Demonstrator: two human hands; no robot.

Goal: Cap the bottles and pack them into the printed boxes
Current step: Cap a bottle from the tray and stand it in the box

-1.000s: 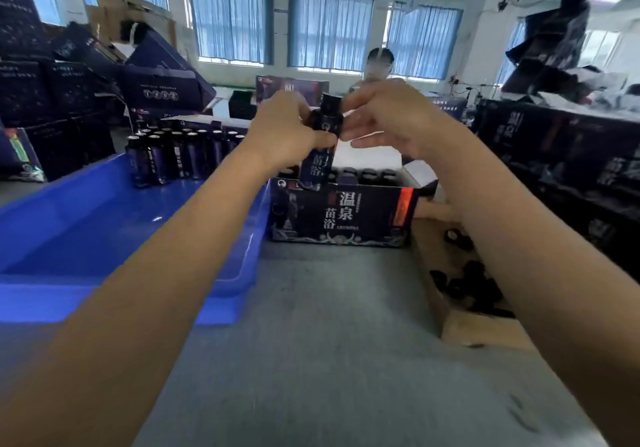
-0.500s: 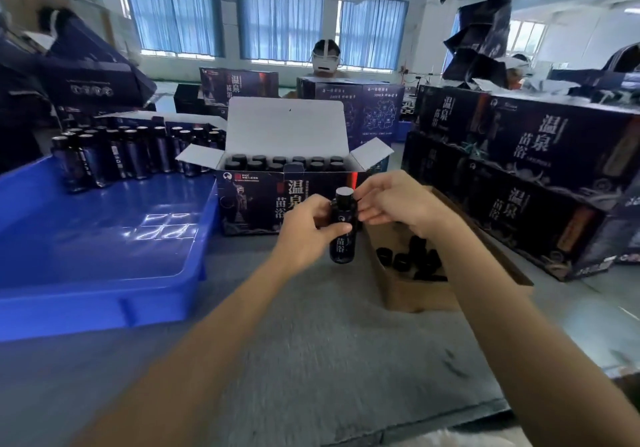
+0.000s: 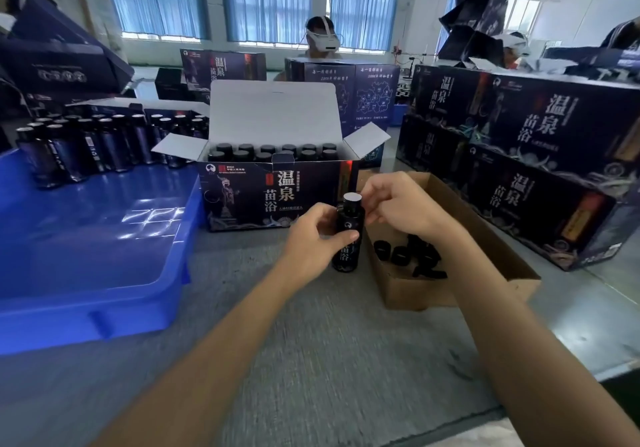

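Note:
My left hand [image 3: 317,238] grips a small dark bottle [image 3: 347,238] upright above the grey table. My right hand [image 3: 398,209] pinches the bottle's neck just under its pale sealed top. Behind the bottle stands an open printed box [image 3: 263,197] with its white lid flap raised and several capped bottles inside. Loose black caps [image 3: 408,254] lie in a shallow cardboard tray [image 3: 485,238] under my right hand. Several more dark bottles [image 3: 86,145] stand at the back of a blue plastic tub [image 3: 90,273] on the left.
Closed printed boxes [image 3: 540,176] are stacked along the right side. More dark boxes [image 3: 59,65] pile up at the far left. A person wearing a white headset [image 3: 322,39] sits behind boxes across the table. Grey table surface [image 3: 311,360] stretches in front of me.
The bottle and both hands came down from in front of the windows to just above the table by the cap tray. My view turned right and downward.

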